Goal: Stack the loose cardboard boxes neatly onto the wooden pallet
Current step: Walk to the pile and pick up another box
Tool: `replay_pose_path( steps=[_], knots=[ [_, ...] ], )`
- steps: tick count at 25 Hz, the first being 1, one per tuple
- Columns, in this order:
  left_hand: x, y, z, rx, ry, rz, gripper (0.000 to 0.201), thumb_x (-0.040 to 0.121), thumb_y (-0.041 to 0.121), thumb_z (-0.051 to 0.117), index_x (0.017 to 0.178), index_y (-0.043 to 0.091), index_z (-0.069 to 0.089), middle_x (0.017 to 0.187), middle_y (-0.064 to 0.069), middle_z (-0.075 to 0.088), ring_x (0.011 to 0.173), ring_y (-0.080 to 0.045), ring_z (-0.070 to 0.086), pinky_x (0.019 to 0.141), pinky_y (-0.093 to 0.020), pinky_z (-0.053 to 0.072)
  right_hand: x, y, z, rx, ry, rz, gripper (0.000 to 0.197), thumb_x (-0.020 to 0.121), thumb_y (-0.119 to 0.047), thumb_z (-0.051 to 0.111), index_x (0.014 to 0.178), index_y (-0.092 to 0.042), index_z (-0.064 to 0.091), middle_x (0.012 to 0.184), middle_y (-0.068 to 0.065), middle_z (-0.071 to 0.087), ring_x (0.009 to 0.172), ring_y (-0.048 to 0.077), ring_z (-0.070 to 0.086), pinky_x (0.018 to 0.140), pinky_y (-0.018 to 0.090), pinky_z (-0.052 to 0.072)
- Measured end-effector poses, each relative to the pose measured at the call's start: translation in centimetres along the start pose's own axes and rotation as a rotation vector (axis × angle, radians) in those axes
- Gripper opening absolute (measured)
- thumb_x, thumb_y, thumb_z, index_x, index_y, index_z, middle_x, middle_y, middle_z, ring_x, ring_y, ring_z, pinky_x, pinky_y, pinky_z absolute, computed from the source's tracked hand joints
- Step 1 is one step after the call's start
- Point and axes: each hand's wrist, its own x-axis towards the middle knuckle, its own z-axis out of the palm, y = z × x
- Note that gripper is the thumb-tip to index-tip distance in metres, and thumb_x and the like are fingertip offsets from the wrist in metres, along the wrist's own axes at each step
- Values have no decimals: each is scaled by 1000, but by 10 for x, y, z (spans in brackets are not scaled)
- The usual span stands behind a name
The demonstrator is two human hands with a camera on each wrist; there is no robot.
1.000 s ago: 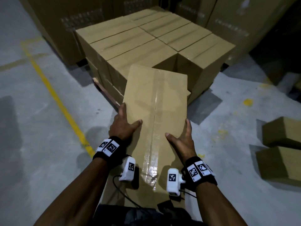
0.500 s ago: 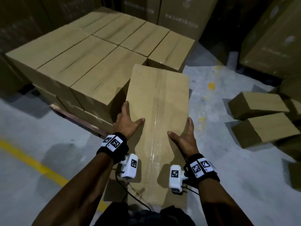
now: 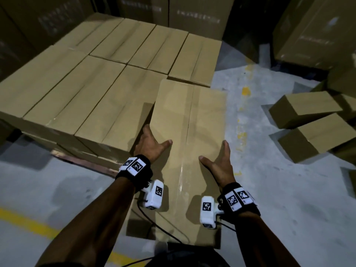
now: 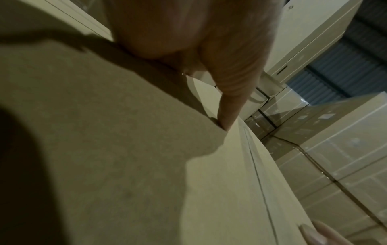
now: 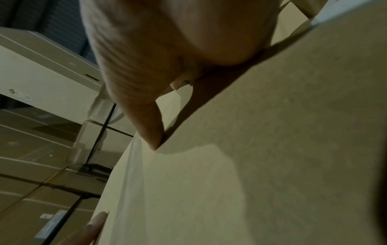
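I carry a long, tape-sealed cardboard box (image 3: 190, 122) lengthwise in front of me. My left hand (image 3: 150, 145) grips its left edge and my right hand (image 3: 221, 162) its right edge, thumbs lying on top, fingers hidden down the sides. The box's far end hangs at the right front corner of the stacked boxes (image 3: 96, 78) on the wooden pallet (image 3: 82, 162). In the left wrist view my thumb (image 4: 230, 92) presses the box top (image 4: 125, 149). The right wrist view shows the other thumb (image 5: 146, 116) on the same box (image 5: 272, 149).
Two loose boxes (image 3: 306, 106) (image 3: 319, 135) lie on the concrete floor at the right, more behind them. Tall cartons (image 3: 196, 14) (image 3: 316, 31) wall in the back. A yellow floor line (image 3: 25, 222) runs at the lower left.
I have come closer and round to the right of the pallet, so the stack now lies left of the carried box. Both hands keep the same grip.
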Motion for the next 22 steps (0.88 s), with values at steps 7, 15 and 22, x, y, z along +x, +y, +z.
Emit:
replay_pose_path(
  steps=[7, 15, 22],
  knots=[
    [71, 21, 1, 31, -54, 2, 96, 81, 43, 78, 150, 10, 20, 144, -18, 46, 130, -35, 45, 99, -37, 39, 64, -13, 30, 12, 20, 63, 109, 78, -31, 86, 159, -37, 12, 160, -3, 32, 144, 26, 35, 117, 44, 32],
    [124, -12, 0, -30, -150, -49, 99, 80, 33, 81, 152, 9, 17, 155, -12, 30, 142, -26, 31, 111, -30, 28, 91, -8, 71, -24, 12, 188, 112, 78, -37, 85, 158, -43, 8, 157, 0, 39, 140, 29, 42, 115, 43, 35],
    [166, -45, 12, 141, -182, -24, 99, 73, 43, 83, 145, 3, 26, 144, -17, 36, 139, -36, 28, 112, -43, 32, 108, 10, 105, -57, 77, 250, 111, 77, -36, 86, 159, -37, 11, 152, 6, 45, 135, 33, 47, 111, 43, 40]
  ],
)
